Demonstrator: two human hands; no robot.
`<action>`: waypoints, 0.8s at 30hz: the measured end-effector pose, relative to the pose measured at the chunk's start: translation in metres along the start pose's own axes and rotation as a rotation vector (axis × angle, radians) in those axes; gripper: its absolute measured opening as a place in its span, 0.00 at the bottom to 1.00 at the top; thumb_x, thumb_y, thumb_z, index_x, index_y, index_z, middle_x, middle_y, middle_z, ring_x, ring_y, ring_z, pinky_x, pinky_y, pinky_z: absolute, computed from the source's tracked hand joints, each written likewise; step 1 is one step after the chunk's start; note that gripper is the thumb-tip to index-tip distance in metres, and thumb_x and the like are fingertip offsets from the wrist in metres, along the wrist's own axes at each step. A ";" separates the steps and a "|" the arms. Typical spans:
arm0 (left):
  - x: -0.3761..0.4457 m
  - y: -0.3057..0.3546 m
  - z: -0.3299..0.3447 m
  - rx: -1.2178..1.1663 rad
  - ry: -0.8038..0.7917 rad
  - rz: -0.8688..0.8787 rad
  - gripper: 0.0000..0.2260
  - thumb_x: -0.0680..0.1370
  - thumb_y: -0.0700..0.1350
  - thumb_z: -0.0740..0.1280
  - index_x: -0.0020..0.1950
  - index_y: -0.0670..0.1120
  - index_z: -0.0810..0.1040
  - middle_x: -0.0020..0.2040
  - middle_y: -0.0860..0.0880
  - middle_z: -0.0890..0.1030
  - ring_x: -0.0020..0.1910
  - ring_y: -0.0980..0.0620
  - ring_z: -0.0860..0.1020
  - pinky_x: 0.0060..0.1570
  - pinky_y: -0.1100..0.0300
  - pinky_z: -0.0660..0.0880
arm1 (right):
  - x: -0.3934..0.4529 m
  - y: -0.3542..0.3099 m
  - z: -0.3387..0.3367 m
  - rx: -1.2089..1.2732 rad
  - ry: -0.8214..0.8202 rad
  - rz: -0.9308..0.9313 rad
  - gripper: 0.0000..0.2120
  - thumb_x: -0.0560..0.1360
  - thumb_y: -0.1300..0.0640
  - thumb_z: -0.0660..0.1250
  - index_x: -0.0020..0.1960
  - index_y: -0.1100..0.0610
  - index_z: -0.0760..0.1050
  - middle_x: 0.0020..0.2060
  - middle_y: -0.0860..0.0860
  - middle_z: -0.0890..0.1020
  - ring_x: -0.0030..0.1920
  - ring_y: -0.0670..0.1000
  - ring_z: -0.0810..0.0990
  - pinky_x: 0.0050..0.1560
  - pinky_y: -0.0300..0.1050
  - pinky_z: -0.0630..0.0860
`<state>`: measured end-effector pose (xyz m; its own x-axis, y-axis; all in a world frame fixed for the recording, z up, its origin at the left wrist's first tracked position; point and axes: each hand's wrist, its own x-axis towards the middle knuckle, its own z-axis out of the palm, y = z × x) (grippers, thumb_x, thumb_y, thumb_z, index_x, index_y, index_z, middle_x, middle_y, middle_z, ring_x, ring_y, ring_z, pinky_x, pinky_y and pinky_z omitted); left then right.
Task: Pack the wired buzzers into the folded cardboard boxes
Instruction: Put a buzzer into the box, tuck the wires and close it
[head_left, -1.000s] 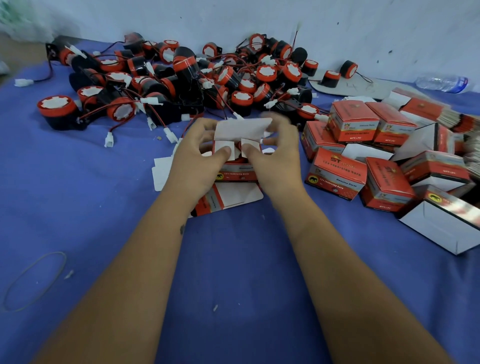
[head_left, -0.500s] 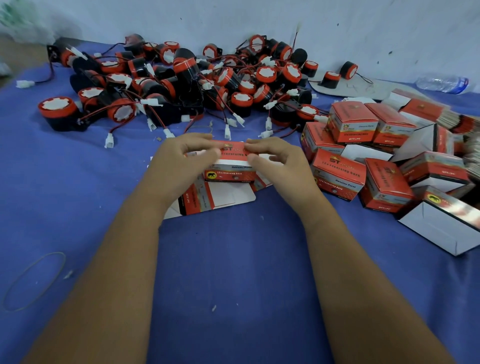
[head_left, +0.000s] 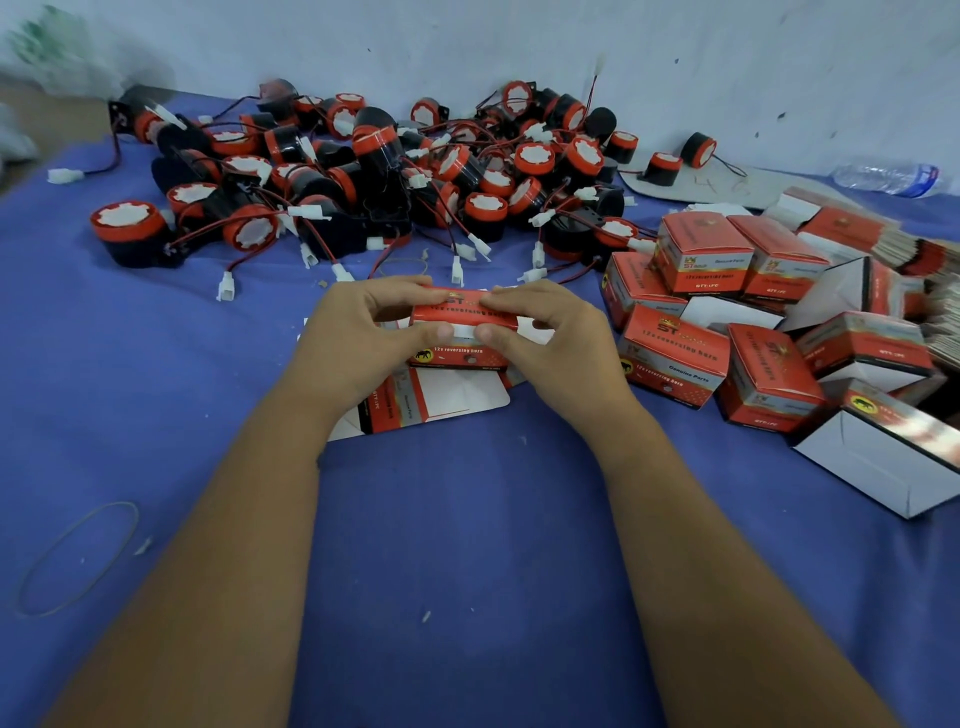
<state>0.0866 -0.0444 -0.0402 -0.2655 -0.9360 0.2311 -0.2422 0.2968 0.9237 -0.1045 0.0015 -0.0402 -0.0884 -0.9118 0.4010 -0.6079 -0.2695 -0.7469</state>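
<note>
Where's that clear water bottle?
The bottle lies on its side at the far right of the head view, against the wall, behind the boxes.

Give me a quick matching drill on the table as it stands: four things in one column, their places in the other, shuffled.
Things:
1. box in both hands
2. loose buzzers
3. closed boxes
4. rubber band

Places:
A. near left, lying alone on the blue cloth
B. heaped at the far side by the wall
C. centre, pinched between left hand and right hand
D. piled to the right

Pairs: 1-C, 2-B, 3-D, 4-A
</note>
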 end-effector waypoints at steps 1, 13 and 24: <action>0.000 0.000 0.001 -0.032 0.007 0.000 0.10 0.72 0.47 0.76 0.50 0.59 0.83 0.59 0.59 0.81 0.54 0.64 0.79 0.53 0.65 0.77 | 0.000 -0.001 0.000 0.011 0.007 0.000 0.13 0.74 0.54 0.73 0.58 0.52 0.81 0.52 0.43 0.80 0.54 0.38 0.76 0.54 0.28 0.70; 0.000 0.003 -0.002 -0.198 -0.026 -0.030 0.11 0.74 0.40 0.73 0.43 0.58 0.85 0.61 0.55 0.80 0.57 0.59 0.80 0.54 0.59 0.79 | 0.000 -0.010 0.009 0.159 0.087 0.083 0.07 0.72 0.58 0.74 0.47 0.51 0.79 0.51 0.43 0.80 0.55 0.47 0.79 0.57 0.51 0.77; -0.002 0.006 -0.005 0.096 -0.004 0.116 0.19 0.69 0.36 0.77 0.46 0.60 0.81 0.67 0.60 0.70 0.65 0.63 0.70 0.57 0.68 0.72 | -0.003 -0.004 0.006 -0.199 0.079 -0.172 0.11 0.67 0.59 0.77 0.47 0.58 0.80 0.52 0.49 0.78 0.54 0.49 0.75 0.56 0.46 0.73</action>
<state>0.0902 -0.0421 -0.0339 -0.3010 -0.8935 0.3332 -0.2975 0.4200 0.8574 -0.0968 0.0033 -0.0415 -0.0267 -0.8286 0.5592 -0.7615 -0.3455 -0.5484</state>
